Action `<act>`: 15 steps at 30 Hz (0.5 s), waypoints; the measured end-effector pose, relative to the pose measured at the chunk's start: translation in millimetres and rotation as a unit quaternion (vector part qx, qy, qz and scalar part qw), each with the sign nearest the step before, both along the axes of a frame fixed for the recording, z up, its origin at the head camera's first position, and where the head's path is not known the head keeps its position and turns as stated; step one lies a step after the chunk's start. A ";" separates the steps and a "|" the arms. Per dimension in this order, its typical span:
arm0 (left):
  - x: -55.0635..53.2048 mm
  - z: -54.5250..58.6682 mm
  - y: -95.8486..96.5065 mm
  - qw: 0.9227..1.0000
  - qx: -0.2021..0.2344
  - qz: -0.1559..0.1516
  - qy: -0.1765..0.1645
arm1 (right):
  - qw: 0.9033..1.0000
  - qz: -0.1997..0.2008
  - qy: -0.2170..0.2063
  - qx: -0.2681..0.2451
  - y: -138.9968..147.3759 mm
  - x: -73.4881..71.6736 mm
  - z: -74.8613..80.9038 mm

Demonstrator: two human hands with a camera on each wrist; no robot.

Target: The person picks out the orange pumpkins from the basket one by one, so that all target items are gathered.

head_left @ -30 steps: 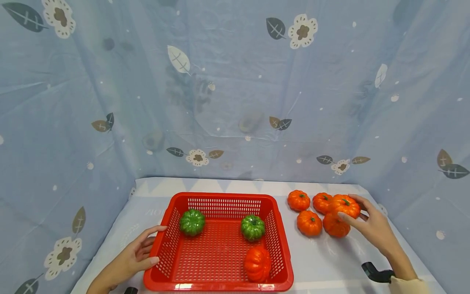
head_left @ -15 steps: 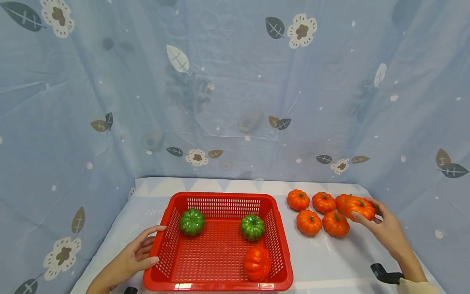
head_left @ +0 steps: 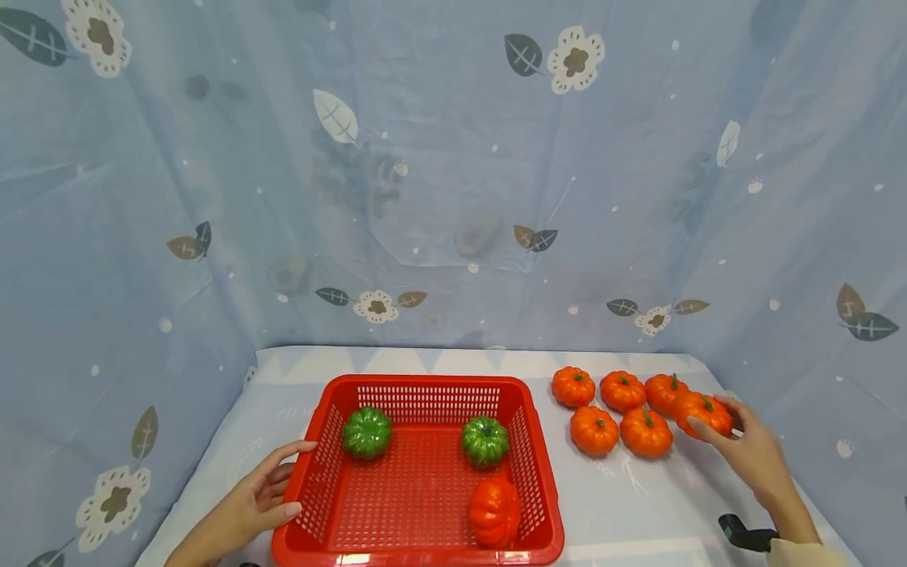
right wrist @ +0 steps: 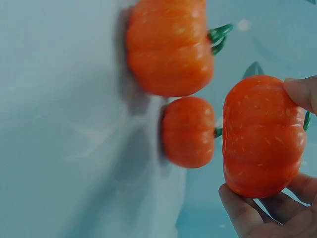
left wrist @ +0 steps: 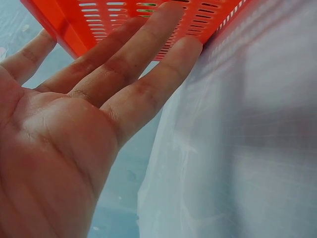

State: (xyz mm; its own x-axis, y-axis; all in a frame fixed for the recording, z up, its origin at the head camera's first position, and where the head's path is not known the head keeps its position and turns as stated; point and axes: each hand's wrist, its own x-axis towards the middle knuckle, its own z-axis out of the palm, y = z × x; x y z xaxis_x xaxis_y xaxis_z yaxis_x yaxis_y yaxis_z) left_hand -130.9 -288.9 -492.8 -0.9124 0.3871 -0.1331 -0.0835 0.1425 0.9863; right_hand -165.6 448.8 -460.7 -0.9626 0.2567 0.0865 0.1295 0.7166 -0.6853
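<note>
My right hand [head_left: 754,449] grips an orange toy pumpkin [head_left: 703,415] between thumb and fingers. In the right wrist view this held pumpkin [right wrist: 262,136] is off the table, its base facing the tabletop. Close by on the left stand two more pumpkins [head_left: 666,394], [head_left: 646,433]. My left hand [head_left: 255,496] is at the left side of a red plastic basket [head_left: 432,379]. Seen from the left wrist, its fingers [left wrist: 133,94] reach out fairly straight against the slotted wall. Inside the basket lie two green pumpkins [head_left: 367,432], [head_left: 485,441] and an orange one [head_left: 494,512] tipped on its side.
Three other orange pumpkins [head_left: 573,387], [head_left: 623,391], [head_left: 594,431] stand between the basket and the right-hand group. A patterned blue curtain [head_left: 453,197] encloses the white-covered table [head_left: 623,520] at the back and sides.
My right hand has carried the pumpkin right and lower, away from above the others, uncovering the pumpkins behind it. The left hand and basket hold their place; the head view shifted slightly.
</note>
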 end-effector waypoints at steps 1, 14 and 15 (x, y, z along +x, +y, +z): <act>0.9 -0.4 -0.4 1.000 -0.001 -0.001 0.001 | 1.000 -0.001 -0.003 0.000 1.7 -0.6 -3.2; 2.0 3.9 0.5 1.000 0.002 -0.007 0.008 | 0.996 -0.038 -0.080 -0.008 14.6 -7.8 -30.8; 2.4 3.9 0.3 1.000 0.003 -0.005 0.005 | 0.995 -0.042 -0.089 -0.010 14.9 -8.1 -31.8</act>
